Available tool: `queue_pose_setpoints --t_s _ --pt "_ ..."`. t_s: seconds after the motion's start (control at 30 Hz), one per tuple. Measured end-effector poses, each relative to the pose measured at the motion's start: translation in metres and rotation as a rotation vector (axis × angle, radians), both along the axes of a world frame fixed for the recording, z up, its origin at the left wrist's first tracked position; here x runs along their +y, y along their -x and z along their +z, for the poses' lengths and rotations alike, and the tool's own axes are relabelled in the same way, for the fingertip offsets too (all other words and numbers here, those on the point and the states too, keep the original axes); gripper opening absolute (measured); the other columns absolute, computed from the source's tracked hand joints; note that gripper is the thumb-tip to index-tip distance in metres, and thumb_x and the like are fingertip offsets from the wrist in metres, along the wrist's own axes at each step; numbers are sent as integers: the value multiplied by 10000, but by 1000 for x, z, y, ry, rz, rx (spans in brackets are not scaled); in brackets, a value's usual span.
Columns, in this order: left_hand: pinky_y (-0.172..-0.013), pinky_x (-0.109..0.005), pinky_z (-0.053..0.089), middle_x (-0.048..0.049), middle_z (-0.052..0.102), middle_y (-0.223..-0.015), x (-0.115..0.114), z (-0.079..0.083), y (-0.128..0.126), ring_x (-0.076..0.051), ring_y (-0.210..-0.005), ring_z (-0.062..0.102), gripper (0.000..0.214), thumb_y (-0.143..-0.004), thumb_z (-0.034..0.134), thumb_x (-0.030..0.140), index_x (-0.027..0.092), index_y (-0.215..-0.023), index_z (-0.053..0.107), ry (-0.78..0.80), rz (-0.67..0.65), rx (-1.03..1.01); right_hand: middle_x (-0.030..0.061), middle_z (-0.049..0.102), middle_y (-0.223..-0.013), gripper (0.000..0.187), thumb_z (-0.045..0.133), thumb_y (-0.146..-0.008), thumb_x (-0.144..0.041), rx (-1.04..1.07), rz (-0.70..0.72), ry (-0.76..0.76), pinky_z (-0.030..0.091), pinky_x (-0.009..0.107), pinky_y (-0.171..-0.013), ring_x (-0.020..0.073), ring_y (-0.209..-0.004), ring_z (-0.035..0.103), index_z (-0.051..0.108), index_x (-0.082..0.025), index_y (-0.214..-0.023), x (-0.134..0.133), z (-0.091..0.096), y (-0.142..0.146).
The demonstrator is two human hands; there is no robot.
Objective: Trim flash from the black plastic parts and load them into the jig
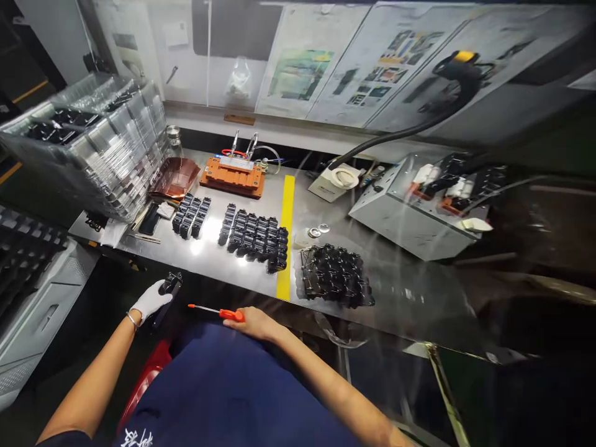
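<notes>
My left hand point(149, 300), in a white glove, is closed around a small black part point(168, 287) held below the bench's front edge. My right hand point(254, 321), bare, grips a screwdriver with an orange handle point(231, 315); its thin shaft points left toward the black part. Both hands are low, near my lap, in front of the steel bench point(410, 292). On the bench above them lie rows of black parts point(255, 233) and another cluster of black parts point(334, 275).
A stack of clear plastic trays point(100, 146) fills the left end. An orange fixture point(233, 176) stands at the back, a grey metal box point(410, 214) with cables at right. A yellow stripe point(285, 236) crosses the bench. A grey bin point(41, 298) sits lower left.
</notes>
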State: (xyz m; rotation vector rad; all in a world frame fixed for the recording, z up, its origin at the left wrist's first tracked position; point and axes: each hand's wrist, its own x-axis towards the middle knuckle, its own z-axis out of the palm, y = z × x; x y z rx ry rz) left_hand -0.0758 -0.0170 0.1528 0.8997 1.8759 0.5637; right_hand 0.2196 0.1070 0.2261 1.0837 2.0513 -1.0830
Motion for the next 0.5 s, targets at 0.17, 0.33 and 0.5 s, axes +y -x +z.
queue_pose_setpoints --t_s 0.17,0.33,0.5 --pt "-881 -337 474 -66 683 -1078 114 6 -26 -247 -989 637 499 -728 586 234 216 -1224 535 -70 -58 140 64 695 -878 490 423 -831 -661 -23 -115 -41 349 244 -580 223 -784 647 607 -207 -852 8 -3 -42" --pt "-882 -333 444 -126 661 -1109 245 -2 -56 -262 -1033 615 509 -784 558 308 190 -1275 491 -99 -10 385 54 690 -843 446 419 -849 -624 -9 -230 -26 347 254 -595 219 -773 640 586 -211 -821 17 -5 -78" --pt "-927 -375 396 -212 612 -1172 310 -18 -75 -312 -1106 567 577 -849 480 382 102 -1348 407 -92 -34 449 54 691 -824 379 463 -845 -582 -20 -354 -27 354 278 -597 231 -766 640 579 -225 -794 28 -8 -114"
